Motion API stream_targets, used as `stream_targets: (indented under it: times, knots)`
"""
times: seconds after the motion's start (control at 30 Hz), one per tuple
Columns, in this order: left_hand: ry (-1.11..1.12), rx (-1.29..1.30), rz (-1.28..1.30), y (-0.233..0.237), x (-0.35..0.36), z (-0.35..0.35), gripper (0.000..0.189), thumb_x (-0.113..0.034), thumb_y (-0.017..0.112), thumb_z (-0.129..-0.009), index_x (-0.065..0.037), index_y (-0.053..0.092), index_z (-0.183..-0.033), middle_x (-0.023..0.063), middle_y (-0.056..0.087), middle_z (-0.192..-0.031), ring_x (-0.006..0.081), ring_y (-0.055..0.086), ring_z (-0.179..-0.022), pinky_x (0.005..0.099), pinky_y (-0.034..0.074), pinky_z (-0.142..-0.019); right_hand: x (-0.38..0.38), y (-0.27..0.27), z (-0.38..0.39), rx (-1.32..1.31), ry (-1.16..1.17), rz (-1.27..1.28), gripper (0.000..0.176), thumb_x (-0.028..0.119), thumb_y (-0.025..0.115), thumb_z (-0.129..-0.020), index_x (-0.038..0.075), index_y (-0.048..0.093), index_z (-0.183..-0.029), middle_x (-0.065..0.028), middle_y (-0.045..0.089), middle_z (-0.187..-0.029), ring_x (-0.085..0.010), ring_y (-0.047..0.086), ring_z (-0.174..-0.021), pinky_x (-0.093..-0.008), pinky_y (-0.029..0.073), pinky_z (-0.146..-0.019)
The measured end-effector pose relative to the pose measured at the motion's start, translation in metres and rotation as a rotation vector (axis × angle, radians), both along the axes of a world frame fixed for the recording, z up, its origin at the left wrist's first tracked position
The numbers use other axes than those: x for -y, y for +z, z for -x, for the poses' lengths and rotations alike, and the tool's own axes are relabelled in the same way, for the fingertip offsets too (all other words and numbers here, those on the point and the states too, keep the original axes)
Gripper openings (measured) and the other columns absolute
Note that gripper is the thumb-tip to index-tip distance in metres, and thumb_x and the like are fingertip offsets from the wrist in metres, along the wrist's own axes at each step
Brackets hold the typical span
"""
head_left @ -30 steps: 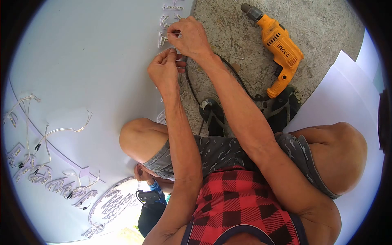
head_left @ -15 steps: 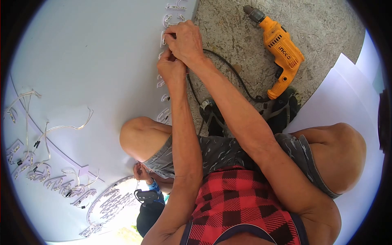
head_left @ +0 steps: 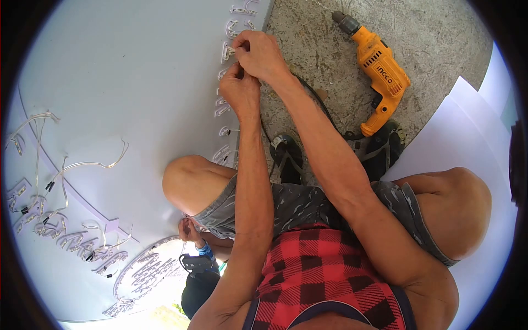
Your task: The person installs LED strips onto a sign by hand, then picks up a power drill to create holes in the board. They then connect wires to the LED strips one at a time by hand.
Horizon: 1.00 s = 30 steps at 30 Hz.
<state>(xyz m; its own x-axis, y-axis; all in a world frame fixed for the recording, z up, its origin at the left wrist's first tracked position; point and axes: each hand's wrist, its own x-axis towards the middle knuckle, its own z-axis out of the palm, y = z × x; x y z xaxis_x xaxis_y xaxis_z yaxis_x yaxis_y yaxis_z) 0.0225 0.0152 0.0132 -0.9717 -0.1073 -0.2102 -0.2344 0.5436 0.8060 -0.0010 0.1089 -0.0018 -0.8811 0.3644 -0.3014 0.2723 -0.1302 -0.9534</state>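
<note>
My left hand (head_left: 240,91) is closed, thumb and fingers pinched at the right edge of a large pale panel (head_left: 121,82). Just above it, my right hand (head_left: 262,54) pinches too, its fingertips beside a raised letter (head_left: 227,52) fitted with small LED modules. Whatever lies between the fingers of either hand is too small or hidden to make out. More letters with LED modules, such as one (head_left: 222,107) below my left hand, run along this edge.
A yellow power drill (head_left: 383,74) rests on the concrete floor (head_left: 308,33), its black cord (head_left: 316,99) running behind my right forearm. Loose wires (head_left: 91,164) rise from letters at lower left. Another person's hand (head_left: 190,231) is near my knee. White sheets (head_left: 448,132) lie at right.
Both hands have shifted slightly right and down, the right fingertips a little farther from the letters' left side. They stay pinched. The panel's right edge also appears slightly farther right.
</note>
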Motion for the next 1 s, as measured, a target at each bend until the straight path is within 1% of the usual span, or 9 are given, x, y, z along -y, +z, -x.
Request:
stream_targets:
  times: [0.03, 0.27, 0.37, 0.47, 0.57, 0.67, 0.73, 0.87, 1.0]
  knots:
    - [-0.019, -0.031, -0.007, -0.002, 0.000, 0.002, 0.017, -0.010, 0.072, -0.091, 0.008, 0.072, -0.090, 0.0052, 0.068, -0.073, 0.0081, 0.056, -0.065, 0.0276, 0.046, -0.056, -0.003, 0.003, 0.001, 0.006, 0.026, -0.013, 0.011, 0.004, 0.064, -0.079, -0.002, 0.073, -0.083, -0.0239, 0.073, -0.085, -0.0401, 0.073, -0.083, -0.0456, 0.058, -0.077]
    - [0.021, 0.026, -0.113, 0.011, -0.007, 0.004, 0.021, -0.012, 0.069, -0.095, 0.007, 0.070, -0.087, 0.0026, 0.067, -0.077, 0.0064, 0.054, -0.067, 0.0250, 0.043, -0.055, 0.001, -0.001, 0.009, -0.051, 0.053, -0.046, 0.014, 0.007, 0.066, -0.079, -0.001, 0.074, -0.087, -0.0226, 0.073, -0.082, -0.0380, 0.073, -0.079, -0.0440, 0.058, -0.074]
    - [0.170, 0.068, -0.311, 0.010, -0.004, 0.013, 0.020, -0.014, 0.070, -0.095, 0.005, 0.072, -0.087, 0.0018, 0.064, -0.072, 0.0052, 0.051, -0.058, 0.0227, 0.038, -0.049, 0.000, -0.001, 0.007, -0.076, 0.024, -0.025, 0.022, 0.017, 0.071, -0.084, 0.000, 0.075, -0.098, -0.0179, 0.075, -0.086, -0.0295, 0.074, -0.078, -0.0392, 0.058, -0.077]
    - [0.278, 0.186, -0.346, 0.030, -0.014, 0.023, 0.020, -0.017, 0.073, -0.093, 0.000, 0.068, -0.083, 0.0008, 0.057, -0.065, 0.0058, 0.043, -0.048, 0.0241, 0.027, -0.040, -0.017, 0.001, -0.005, -0.032, -0.008, 0.214, 0.027, 0.022, 0.073, -0.088, 0.000, 0.074, -0.105, -0.0139, 0.075, -0.090, -0.0225, 0.072, -0.080, -0.0369, 0.057, -0.078]
    - [0.318, 0.198, -0.311, 0.034, -0.019, 0.035, 0.019, -0.015, 0.074, -0.092, -0.002, 0.067, -0.080, 0.0010, 0.057, -0.065, 0.0062, 0.042, -0.047, 0.0233, 0.027, -0.040, -0.023, -0.020, -0.022, -0.020, 0.078, 0.144, 0.026, 0.014, 0.076, -0.085, 0.001, 0.075, -0.106, -0.0156, 0.075, -0.086, -0.0242, 0.072, -0.081, -0.0351, 0.056, -0.077]
    - [0.390, 0.208, -0.307, 0.033, -0.026, 0.042, 0.019, -0.014, 0.075, -0.090, -0.003, 0.066, -0.079, 0.0006, 0.057, -0.066, 0.0061, 0.043, -0.047, 0.0243, 0.028, -0.040, -0.011, -0.033, -0.033, -0.132, 0.066, 0.336, 0.029, 0.017, 0.078, -0.084, 0.003, 0.075, -0.109, -0.0144, 0.076, -0.092, -0.0231, 0.071, -0.083, -0.0355, 0.055, -0.078]
    - [0.465, 0.214, -0.341, 0.032, -0.031, 0.045, 0.018, -0.014, 0.075, -0.090, -0.003, 0.066, -0.079, 0.0008, 0.057, -0.067, 0.0063, 0.043, -0.047, 0.0246, 0.028, -0.040, 0.001, -0.032, -0.028, -0.287, -0.060, 0.180, 0.030, 0.020, 0.079, -0.084, 0.005, 0.076, -0.110, -0.0127, 0.076, -0.092, -0.0224, 0.071, -0.082, -0.0367, 0.055, -0.075]
    - [0.455, 0.219, -0.345, 0.035, -0.027, 0.038, 0.013, -0.013, 0.074, -0.091, -0.002, 0.069, -0.085, 0.0005, 0.057, -0.068, 0.0071, 0.044, -0.048, 0.0244, 0.030, -0.041, 0.010, -0.033, -0.024, -0.244, -0.120, 0.322, 0.027, 0.020, 0.079, -0.084, 0.007, 0.077, -0.107, -0.0137, 0.075, -0.091, -0.0236, 0.071, -0.079, -0.0372, 0.055, -0.071]
    - [0.373, 0.087, -0.209, 0.016, -0.003, 0.010, 0.014, -0.015, 0.072, -0.093, -0.001, 0.071, -0.094, 0.0012, 0.061, -0.071, 0.0080, 0.046, -0.049, 0.0241, 0.033, -0.043, 0.008, -0.028, -0.012, -0.228, -0.105, -0.026, 0.023, 0.020, 0.079, -0.084, 0.005, 0.077, -0.101, -0.0151, 0.074, -0.089, -0.0242, 0.071, -0.076, -0.0361, 0.056, -0.071]
